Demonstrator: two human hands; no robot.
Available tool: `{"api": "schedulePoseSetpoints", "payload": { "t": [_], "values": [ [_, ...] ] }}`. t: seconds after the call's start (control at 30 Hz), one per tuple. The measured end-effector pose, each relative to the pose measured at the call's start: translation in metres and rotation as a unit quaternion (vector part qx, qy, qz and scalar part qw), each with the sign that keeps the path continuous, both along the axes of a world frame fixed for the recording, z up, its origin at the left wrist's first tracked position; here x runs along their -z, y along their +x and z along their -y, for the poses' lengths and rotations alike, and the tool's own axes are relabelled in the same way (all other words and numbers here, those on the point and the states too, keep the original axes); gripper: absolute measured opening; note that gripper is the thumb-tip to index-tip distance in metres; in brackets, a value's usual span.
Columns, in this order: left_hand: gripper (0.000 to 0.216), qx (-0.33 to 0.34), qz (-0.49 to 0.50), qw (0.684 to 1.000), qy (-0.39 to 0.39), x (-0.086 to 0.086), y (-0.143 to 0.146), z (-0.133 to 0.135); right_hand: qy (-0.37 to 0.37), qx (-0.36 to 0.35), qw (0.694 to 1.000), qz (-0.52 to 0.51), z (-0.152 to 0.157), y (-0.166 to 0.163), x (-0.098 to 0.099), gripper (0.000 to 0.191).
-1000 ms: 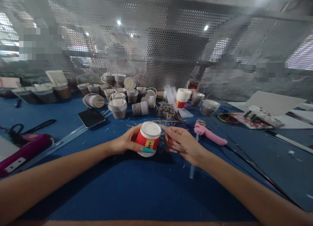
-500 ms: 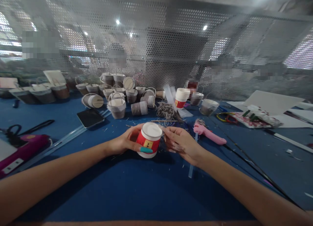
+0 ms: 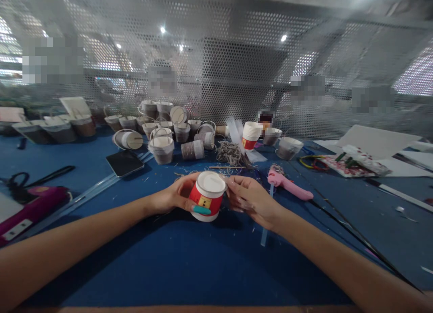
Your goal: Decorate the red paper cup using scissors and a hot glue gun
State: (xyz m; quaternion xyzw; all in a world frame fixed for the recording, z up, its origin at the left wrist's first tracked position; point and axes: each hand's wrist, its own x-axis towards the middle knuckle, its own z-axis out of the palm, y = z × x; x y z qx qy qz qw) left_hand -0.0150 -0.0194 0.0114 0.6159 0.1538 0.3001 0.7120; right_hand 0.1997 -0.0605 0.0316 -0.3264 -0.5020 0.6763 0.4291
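My left hand [image 3: 176,196] is wrapped round a red and white paper cup [image 3: 207,195], held upside down and tilted just above the blue table [image 3: 189,263]. The thumb with a teal nail lies across the cup's red wall. My right hand [image 3: 252,199] is at the cup's right side, its fingers curled and pinched against the white bottom rim. What the fingertips pinch, perhaps a thin strand of twine, is too small to make out.
Behind the hands lie a tangle of twine [image 3: 232,153], a stack of red and white cups [image 3: 251,136], several twine-wrapped cups with handles [image 3: 162,149], a phone [image 3: 124,163] and a pink glue gun [image 3: 287,186]. A purple tool [image 3: 32,209] and scissors [image 3: 16,180] are left; white boards [image 3: 375,144] right.
The cup has tilted and shifted slightly in my hands; both hands keep their hold at the same spot.
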Motion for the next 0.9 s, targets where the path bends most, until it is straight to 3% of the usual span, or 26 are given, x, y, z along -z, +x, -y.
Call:
{"api": "schedulePoseSetpoints", "payload": {
  "t": [0.17,0.23,0.3,0.37,0.43,0.53,0.67,0.9],
  "values": [
    [0.067,-0.002,-0.007,1.000,-0.001,0.001,0.001,0.000,0.000,0.002,1.000,0.009,-0.001,-0.001,0.003,0.042],
    [0.067,-0.027,-0.007,1.000,0.007,0.003,0.002,0.000,0.014,0.034,0.999,0.027,-0.001,0.000,0.005,0.038],
    [0.066,-0.085,-0.011,0.996,0.028,0.005,0.004,-0.001,0.069,0.118,0.988,0.070,-0.002,0.004,0.006,0.030],
    [0.067,-0.153,-0.026,0.986,0.064,0.005,0.006,-0.001,0.160,0.213,0.956,0.124,-0.003,0.008,0.007,0.024],
    [0.067,-0.209,-0.046,0.971,0.109,0.005,0.007,-0.001,0.259,0.263,0.919,0.137,-0.003,0.012,0.006,0.020],
    [0.069,-0.261,-0.065,0.949,0.164,0.004,0.008,-0.001,0.352,0.216,0.907,0.080,0.001,0.014,0.004,0.015],
    [0.068,-0.289,-0.074,0.934,0.197,0.004,0.007,-0.002,0.357,0.127,0.922,0.085,0.011,0.010,0.003,0.018],
    [0.067,-0.298,-0.077,0.928,0.207,0.005,0.007,-0.002,0.374,0.140,0.902,0.164,0.012,0.010,0.008,0.028]
  ]
}}
